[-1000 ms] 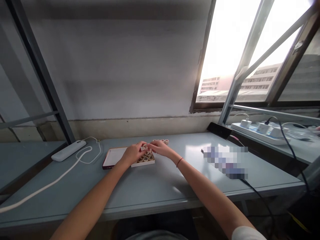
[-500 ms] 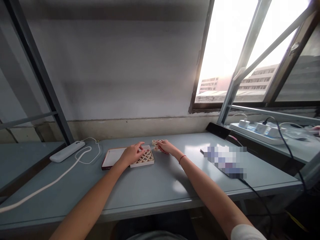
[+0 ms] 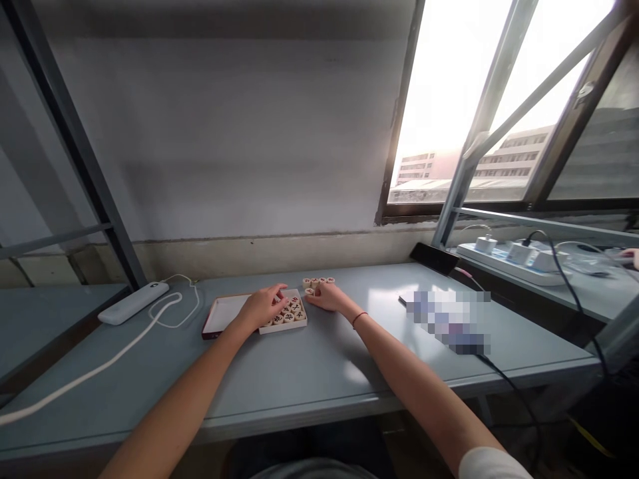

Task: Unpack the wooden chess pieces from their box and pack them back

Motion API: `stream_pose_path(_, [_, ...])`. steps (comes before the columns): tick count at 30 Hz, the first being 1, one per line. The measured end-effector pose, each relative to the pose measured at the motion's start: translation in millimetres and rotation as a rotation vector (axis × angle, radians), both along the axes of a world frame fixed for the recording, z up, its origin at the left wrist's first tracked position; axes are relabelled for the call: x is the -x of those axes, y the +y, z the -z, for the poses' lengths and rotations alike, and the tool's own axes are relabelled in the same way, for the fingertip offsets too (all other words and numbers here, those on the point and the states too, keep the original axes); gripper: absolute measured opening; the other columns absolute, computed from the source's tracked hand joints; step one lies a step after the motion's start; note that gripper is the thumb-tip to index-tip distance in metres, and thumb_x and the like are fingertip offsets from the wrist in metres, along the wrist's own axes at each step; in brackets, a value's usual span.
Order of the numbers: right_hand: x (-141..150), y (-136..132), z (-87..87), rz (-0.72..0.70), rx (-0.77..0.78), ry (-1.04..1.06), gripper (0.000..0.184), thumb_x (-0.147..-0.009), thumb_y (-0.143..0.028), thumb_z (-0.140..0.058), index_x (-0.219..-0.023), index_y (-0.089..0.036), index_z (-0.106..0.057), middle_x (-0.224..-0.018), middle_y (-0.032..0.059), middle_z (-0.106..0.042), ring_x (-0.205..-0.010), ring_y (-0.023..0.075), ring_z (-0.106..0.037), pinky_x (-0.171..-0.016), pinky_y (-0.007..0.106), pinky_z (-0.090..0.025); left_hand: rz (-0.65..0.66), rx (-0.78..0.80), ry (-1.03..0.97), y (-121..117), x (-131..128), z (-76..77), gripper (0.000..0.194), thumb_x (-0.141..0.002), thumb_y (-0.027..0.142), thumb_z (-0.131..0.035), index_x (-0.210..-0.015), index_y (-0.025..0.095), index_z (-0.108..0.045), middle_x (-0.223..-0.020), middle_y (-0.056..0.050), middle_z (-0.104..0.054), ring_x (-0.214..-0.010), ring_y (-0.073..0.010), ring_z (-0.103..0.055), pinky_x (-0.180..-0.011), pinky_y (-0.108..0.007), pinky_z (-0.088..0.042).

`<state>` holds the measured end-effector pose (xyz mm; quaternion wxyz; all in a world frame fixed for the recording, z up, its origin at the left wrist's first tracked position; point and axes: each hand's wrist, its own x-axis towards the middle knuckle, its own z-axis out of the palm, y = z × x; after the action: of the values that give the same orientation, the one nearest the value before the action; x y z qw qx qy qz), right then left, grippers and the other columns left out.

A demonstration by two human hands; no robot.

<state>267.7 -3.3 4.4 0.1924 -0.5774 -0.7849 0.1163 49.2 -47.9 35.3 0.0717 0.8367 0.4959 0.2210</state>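
My left hand [image 3: 262,307] rests over the left part of a shallow white box [image 3: 284,328], fingers spread and holding nothing. Inside the box lie several round Chinese chess pieces [image 3: 288,317] marked with characters; my hand hides some of them. Just right of the box, my right hand [image 3: 327,297] is closed at the fingertips on one Chinese chess piece [image 3: 309,292] at the table surface. Directly behind it stands a row of several cream pieces [image 3: 315,282]. The box lid [image 3: 215,320], white inside with a dark red edge, lies open side up at the left.
A white power bank [image 3: 134,304] with a white cable sits at the left. At the right lies a blurred flat object [image 3: 444,322] with a black cable. A power strip [image 3: 509,263] with plugs stands beyond the grey table [image 3: 299,379], below the window.
My right hand has moved from the box to the right, carrying a piece to the front of the row. My left hand has stayed over the box, its fingers now spread.
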Motion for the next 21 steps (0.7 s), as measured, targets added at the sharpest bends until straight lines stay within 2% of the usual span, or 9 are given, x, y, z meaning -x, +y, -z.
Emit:
stream_pose_path(3, [2.9, -1.3, 1.9, 0.048, -0.004, -0.042, 0.031, -0.075, -0.038, -0.056, -0.051, -0.018, -0.052, -0.053, 0.0027, -0.055, -0.051, 0.0144, -0.048, -0.049, 0.024, -0.028, -0.011, 0.011, 0.01, 0.9, 0.0, 1.2, 0.04, -0.084, 0.042, -0.041, -0.117, 0.025, -0.053, -0.096, -0.003, -0.067, -0.077, -0.0175, -0.062, -0.067, -0.025, -0.045])
stream_pose_path(8, [7.5, -1.2, 5.7, 0.126, -0.042, -0.083, 0.028, -0.082, -0.035, -0.047, -0.065, -0.018, -0.061, -0.069, 0.0095, -0.063, -0.06, 0.0185, -0.056, -0.05, 0.025, -0.029, 0.003, -0.006, -0.005, 1.7, 0.5, 3.0, 0.039, -0.084, 0.042, -0.042, -0.116, 0.025, -0.054, -0.096, -0.002, -0.067, -0.075, -0.0169, -0.062, -0.068, -0.026, -0.045])
stream_pose_path(11, [8.6, -1.0, 6.9, 0.144, -0.063, -0.096, 0.026, -0.085, -0.034, -0.044, -0.075, -0.018, -0.063, -0.075, 0.0102, -0.064, -0.066, 0.0195, -0.058, -0.052, 0.025, -0.029, 0.007, -0.01, -0.004, 1.5, 0.6, 2.9, 0.038, -0.084, 0.042, -0.042, -0.116, 0.025, -0.054, -0.095, -0.002, -0.067, -0.076, -0.0171, -0.062, -0.068, -0.025, -0.044])
stream_pose_path(16, [8.6, 0.2, 10.0, 0.14, -0.115, -0.111, 0.024, -0.088, -0.032, -0.041, -0.086, -0.018, -0.06, -0.084, 0.0101, -0.065, -0.071, 0.0197, -0.059, -0.053, 0.025, -0.029, 0.004, -0.007, 0.006, 1.0, 0.6, 2.3, 0.037, -0.084, 0.041, -0.042, -0.116, 0.025, -0.054, -0.095, -0.002, -0.067, -0.078, -0.0174, -0.063, -0.068, -0.025, -0.044])
stream_pose_path(21, [6.2, 1.0, 11.0, 0.113, -0.128, -0.101, 0.019, -0.085, -0.029, -0.044, -0.088, -0.018, -0.06, -0.089, 0.0091, -0.065, -0.075, 0.0191, -0.059, -0.053, 0.025, -0.028, -0.029, -0.031, 0.039, 3.8, 4.4, 1.1, 0.036, -0.086, 0.036, -0.038, -0.116, 0.024, -0.055, -0.101, -0.004, -0.067, -0.086, -0.0187, -0.062, -0.071, -0.025, -0.044])
